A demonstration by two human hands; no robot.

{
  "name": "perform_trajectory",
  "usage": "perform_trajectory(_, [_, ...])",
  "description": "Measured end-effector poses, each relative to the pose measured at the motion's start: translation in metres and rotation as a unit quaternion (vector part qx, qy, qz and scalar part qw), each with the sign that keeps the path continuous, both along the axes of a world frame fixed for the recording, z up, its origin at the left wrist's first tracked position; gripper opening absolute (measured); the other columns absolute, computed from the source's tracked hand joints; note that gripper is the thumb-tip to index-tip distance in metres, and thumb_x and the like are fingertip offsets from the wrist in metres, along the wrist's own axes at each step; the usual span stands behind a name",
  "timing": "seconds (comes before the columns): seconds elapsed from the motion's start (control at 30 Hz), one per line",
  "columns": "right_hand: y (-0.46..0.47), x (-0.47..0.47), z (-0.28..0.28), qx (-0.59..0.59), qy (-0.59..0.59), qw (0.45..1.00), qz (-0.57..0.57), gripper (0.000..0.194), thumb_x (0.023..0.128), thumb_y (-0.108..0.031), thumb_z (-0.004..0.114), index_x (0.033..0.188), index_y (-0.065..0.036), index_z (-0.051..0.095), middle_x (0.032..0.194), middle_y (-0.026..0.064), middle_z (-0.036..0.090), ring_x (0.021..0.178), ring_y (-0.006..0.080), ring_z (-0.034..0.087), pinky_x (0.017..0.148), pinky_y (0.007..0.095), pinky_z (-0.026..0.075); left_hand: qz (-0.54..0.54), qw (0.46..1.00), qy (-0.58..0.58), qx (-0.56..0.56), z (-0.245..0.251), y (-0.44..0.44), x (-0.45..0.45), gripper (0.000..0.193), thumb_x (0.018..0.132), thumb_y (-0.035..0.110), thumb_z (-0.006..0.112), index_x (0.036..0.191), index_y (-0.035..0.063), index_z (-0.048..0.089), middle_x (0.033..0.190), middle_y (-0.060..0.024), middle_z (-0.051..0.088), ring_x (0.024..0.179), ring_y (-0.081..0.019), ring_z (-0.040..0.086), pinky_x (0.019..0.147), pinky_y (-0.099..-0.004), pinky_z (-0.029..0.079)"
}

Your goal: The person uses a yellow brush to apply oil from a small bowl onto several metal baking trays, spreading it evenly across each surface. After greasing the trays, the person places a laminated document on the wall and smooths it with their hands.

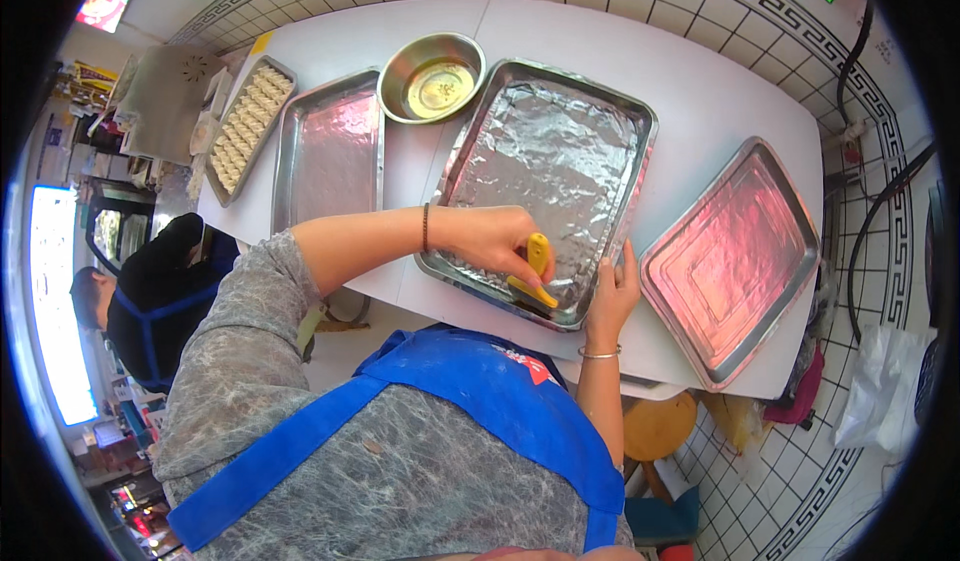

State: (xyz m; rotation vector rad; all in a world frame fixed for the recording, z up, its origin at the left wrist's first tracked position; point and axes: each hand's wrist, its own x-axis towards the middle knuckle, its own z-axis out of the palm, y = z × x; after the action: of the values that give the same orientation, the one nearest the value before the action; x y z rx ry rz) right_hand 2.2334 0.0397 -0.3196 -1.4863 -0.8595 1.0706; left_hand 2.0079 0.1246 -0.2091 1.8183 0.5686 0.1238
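Note:
A large metal baking tray lined with crinkled aluminium foil lies on the white table before me. My left hand, reaching across from the left, is closed round a yellow-handled brush. The brush's lower end is over the foil near the tray's front right corner; its bristles are hard to see. At that same corner my right hand holds the tray's right edge, thumb on the rim and fingers outside. Behind the tray's left side stands a round metal bowl with yellowish liquid in it, apparently oil.
Left of the bowl is a shallow metal tray, and beyond it a narrow tray with rows of pale, dough-like pieces. Another foil-lined tray lies at the right. A co-worker in dark clothes is at the far left. A round stool stands below the table's edge.

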Motion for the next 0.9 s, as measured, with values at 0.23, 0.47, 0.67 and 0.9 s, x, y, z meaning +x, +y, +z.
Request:
perform_trajectory(0.23, [-0.001, 0.001, -0.001, -0.012, 0.003, 1.000, -0.003, 0.050, 0.094, -0.002, 0.059, 0.142, 0.008, 0.048, 0.070, -0.0083, 0.034, 0.060, 0.0028, 0.031, 0.052, 0.0217, 0.027, 0.227, 0.924, 0.057, 0.301, -0.004, 0.138, -0.034, 0.016, 0.089, 0.021, 0.072, 0.100, 0.0102, 0.073, 0.092, -0.0083, 0.073, 0.081, -0.0223, 0.069, 0.073, -0.0349, 0.053])
perform_trajectory(0.47, [-0.001, -0.003, -0.004, -0.008, 0.004, 1.000, -0.015, 0.049, 0.094, -0.002, 0.059, 0.141, 0.008, 0.049, 0.069, -0.0080, 0.036, 0.060, 0.0024, 0.032, 0.052, 0.0216, 0.026, 0.191, 0.870, 0.116, 0.439, -0.016, 0.091, -0.049, 0.014, 0.087, 0.021, 0.070, 0.099, 0.0130, 0.071, 0.091, -0.0089, 0.069, 0.085, -0.0309, 0.067, 0.073, -0.0406, 0.054])
perform_trajectory(0.67, [-0.002, -0.004, -0.004, -0.002, 0.030, 0.999, -0.015, 0.043, 0.095, -0.003, 0.059, 0.136, 0.009, 0.052, 0.068, -0.0072, 0.043, 0.060, 0.0015, 0.035, 0.051, 0.0214, 0.026, 0.123, 0.963, 0.100, 0.216, 0.013, -0.050, -0.075, 0.015, 0.085, 0.017, 0.073, 0.099, 0.0111, 0.072, 0.093, -0.0102, 0.071, 0.083, -0.0299, 0.068, 0.074, -0.0379, 0.054])
perform_trajectory(0.9, [0.000, 0.003, 0.018, 0.003, -0.023, 1.000, 0.000, 0.017, 0.093, -0.002, 0.063, 0.109, 0.003, 0.057, 0.073, -0.0043, 0.051, 0.063, 0.0034, 0.043, 0.055, 0.0205, 0.033, 0.418, 0.891, -0.172, -0.048, 0.022, -0.064, -0.095, 0.016, 0.091, 0.008, 0.071, 0.104, -0.0019, 0.071, 0.097, -0.0057, 0.071, 0.084, -0.0127, 0.066, 0.077, -0.0258, 0.052])
